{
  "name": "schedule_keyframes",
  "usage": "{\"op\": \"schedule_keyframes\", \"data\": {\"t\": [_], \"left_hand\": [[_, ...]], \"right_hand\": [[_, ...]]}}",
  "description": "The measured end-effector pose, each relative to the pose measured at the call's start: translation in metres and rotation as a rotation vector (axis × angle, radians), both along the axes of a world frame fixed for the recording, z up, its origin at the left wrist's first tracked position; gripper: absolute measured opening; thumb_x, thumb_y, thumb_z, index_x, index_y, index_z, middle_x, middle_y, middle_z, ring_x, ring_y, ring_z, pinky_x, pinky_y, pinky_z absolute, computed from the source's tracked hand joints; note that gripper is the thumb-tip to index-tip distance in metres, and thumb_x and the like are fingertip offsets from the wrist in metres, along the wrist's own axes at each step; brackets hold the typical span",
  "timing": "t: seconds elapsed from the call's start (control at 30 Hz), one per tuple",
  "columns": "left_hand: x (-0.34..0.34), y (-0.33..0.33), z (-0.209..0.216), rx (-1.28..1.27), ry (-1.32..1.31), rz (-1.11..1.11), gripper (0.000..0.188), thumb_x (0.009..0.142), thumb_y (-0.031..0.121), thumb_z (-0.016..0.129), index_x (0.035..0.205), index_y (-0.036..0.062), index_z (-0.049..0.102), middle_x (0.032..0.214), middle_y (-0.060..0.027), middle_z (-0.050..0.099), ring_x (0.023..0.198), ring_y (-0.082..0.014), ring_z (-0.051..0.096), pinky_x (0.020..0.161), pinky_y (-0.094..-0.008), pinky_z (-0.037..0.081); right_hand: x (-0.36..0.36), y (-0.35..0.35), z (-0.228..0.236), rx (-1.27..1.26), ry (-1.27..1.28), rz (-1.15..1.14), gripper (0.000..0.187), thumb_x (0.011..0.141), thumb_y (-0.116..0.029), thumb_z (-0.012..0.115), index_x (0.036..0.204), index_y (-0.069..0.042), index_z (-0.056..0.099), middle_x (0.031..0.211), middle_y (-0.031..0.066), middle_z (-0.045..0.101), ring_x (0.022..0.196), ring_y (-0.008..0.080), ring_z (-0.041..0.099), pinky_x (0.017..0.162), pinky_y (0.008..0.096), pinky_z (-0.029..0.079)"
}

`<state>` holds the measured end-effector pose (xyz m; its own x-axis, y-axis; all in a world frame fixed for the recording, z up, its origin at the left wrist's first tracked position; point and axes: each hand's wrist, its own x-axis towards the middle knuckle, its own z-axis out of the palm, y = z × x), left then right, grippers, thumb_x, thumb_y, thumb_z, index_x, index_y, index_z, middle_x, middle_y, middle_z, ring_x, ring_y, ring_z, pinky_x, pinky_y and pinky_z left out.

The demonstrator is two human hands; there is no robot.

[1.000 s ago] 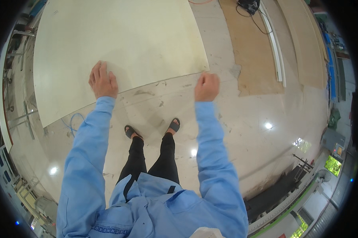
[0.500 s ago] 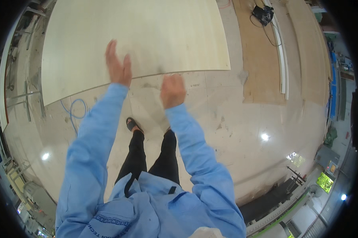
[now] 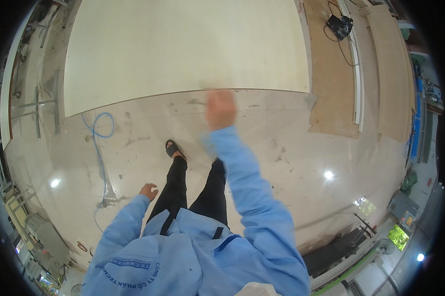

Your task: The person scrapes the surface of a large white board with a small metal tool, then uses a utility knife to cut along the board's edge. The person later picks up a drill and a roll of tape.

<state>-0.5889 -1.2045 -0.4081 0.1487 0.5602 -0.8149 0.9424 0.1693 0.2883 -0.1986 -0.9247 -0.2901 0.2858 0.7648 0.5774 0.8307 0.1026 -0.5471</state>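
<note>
A large pale cream board point(image 3: 183, 49) fills the upper middle, its near edge running across in front of me. My right hand point(image 3: 220, 108) is closed in a fist beside that near edge, overlapping it in the picture. The hand is blurred by motion, and whatever it grips is too smeared to name. My left hand point(image 3: 149, 191) hangs low by my left leg, away from the board. Its fingers are loosely bent and apart, with nothing in them.
A thin blue hose point(image 3: 103, 133) loops over the tiled floor on the left. To the right of the board lie a brown sheet point(image 3: 331, 98), long white strips point(image 3: 357, 93) and a black object with a cord point(image 3: 339, 27). Metal bars point(image 3: 37, 111) lie at far left.
My left hand has dropped from over the board down to my left side. The right hand stays closed near the board's edge, slightly further right in view.
</note>
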Motion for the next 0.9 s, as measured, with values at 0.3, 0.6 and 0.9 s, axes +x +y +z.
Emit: {"op": "schedule_keyframes", "data": {"t": [0.3, 0.6, 0.9], "left_hand": [[-0.010, -0.003, -0.063, 0.162, -0.181, 0.635, 0.021, 0.091, 0.022, 0.061, 0.105, 0.0065, 0.066, 0.088, -0.0063, 0.069, 0.081, -0.0142, 0.065, 0.074, -0.0287, 0.052], [0.030, 0.038, -0.028, 0.072, -0.386, 0.868, 0.021, 0.092, 0.020, 0.058, 0.109, 0.0096, 0.065, 0.094, -0.0029, 0.068, 0.084, -0.0121, 0.063, 0.070, -0.0280, 0.050], [-0.048, -0.005, -0.071, 0.111, -0.084, 0.626, 0.020, 0.091, 0.023, 0.058, 0.105, 0.0113, 0.067, 0.087, -0.0001, 0.068, 0.070, -0.0100, 0.060, 0.055, -0.0261, 0.048]], "right_hand": [[-0.018, -0.007, -0.046, -0.120, -0.161, 0.009, 0.014, 0.073, 0.001, 0.060, 0.083, -0.009, 0.062, 0.079, 0.0092, 0.057, 0.079, 0.0303, 0.058, 0.069, 0.0410, 0.049], [0.139, -0.006, 0.040, -0.176, -0.147, -0.507, 0.011, 0.078, 0.002, 0.060, 0.074, -0.007, 0.058, 0.070, 0.0059, 0.056, 0.066, 0.0245, 0.056, 0.060, 0.0372, 0.046], [-0.077, -0.008, -0.027, -0.135, -0.083, 0.169, 0.013, 0.076, -0.007, 0.060, 0.089, -0.006, 0.061, 0.090, 0.0135, 0.062, 0.089, 0.0311, 0.062, 0.071, 0.0421, 0.053]]}}
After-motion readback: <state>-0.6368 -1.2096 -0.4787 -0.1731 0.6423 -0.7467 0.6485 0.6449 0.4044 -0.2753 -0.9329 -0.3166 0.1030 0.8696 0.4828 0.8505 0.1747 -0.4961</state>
